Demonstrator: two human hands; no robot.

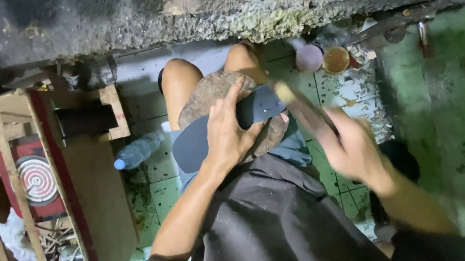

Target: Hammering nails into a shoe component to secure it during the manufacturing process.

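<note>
Pressed flat, the left hand pins a dark, flat sole-shaped rubber sheet against a rounded brown stone block resting on the person's knees; the fingers spread across the sheet's upper face rather than curling under it. The right hand is closed around the handle of a brush with a pale tip, held at a slant so that the tip meets the sheet's far end (motion blur hides the exact contact).

Judgement: the step in hand appears to be coating the sheet's surface. To do it well, the holding hand should stay clear of the coated end, and the strokes should run evenly to the edge without overloading the tip.

Two small round open tins, one pinkish and one brown inside, stand on the tiled floor just beyond the knees. A clear plastic bottle with a blue cap lies to the left, beside a wooden frame.
</note>
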